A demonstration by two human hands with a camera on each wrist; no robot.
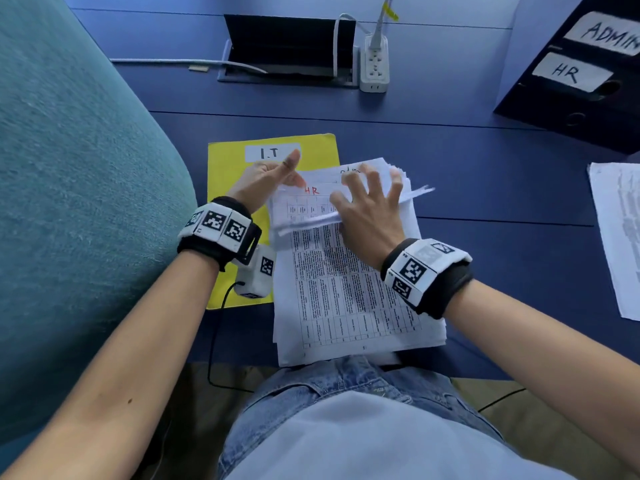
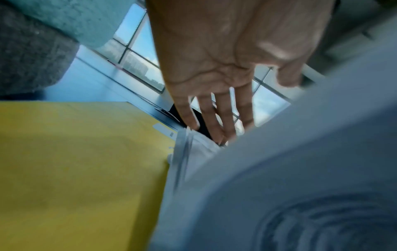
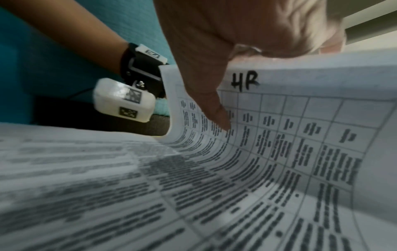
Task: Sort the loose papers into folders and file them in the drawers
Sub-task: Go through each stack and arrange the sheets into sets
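A thick stack of printed papers lies on the blue table in front of me. My right hand has bent the upper ends of several sheets up and back. Its thumb presses the printed face of a lifted sheet marked HR, with the fingers behind it. The left hand is at the stack's upper left corner, thumb raised. Its straight fingertips touch the sheet edges. A yellow folder labelled I.T lies flat under the stack's left side, also in the left wrist view.
A black drawer unit with ADMIN and HR labels stands at the far right. More loose sheets lie at the right edge. A power strip and an open cable box sit at the back. A teal upholstered seat fills the left.
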